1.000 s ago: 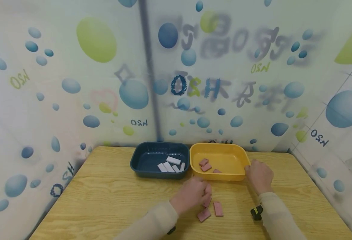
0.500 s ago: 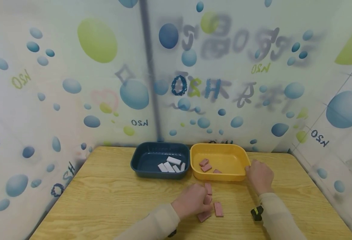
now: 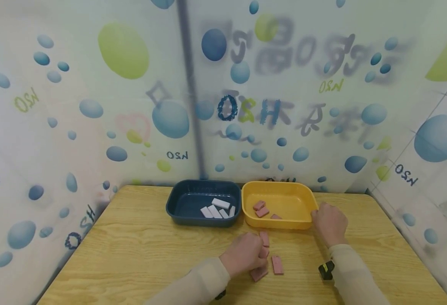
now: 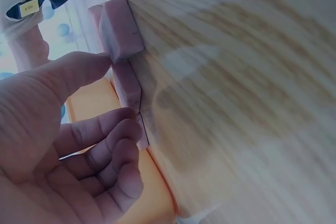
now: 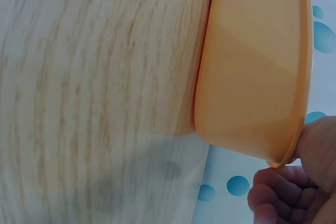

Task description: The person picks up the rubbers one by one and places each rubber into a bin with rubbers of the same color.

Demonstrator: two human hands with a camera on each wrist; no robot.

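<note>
My left hand [image 3: 243, 254] is over several pink rectangular blocks on the wooden table. In the left wrist view, its thumb and curled index finger [image 4: 100, 129] lie at either end of one pink block [image 4: 126, 85]. The thumb tip also comes near a closer pink block [image 4: 122, 30]. One more pink block [image 3: 277, 265] lies just right of the hand, and another pink block [image 3: 264, 238] sits beyond it. My right hand [image 3: 330, 223] grips the right rim of the yellow tray [image 5: 252, 66], thumb at the rim and fingers curled below. Pink blocks [image 3: 262, 212] lie inside that tray.
A dark blue tray [image 3: 185, 221] with several white blocks [image 3: 215, 212] stands against the yellow tray's left side. Both trays are at the back of the table [image 3: 131, 254], before a patterned wall [image 3: 307, 169]. A dark wrist strap [image 3: 326, 270] is on the right wrist.
My left hand has drawn slightly back towards me, uncovering the farther pink block and bringing its fingers around another. Over the last half second it barely moves. The right hand stays on the tray.
</note>
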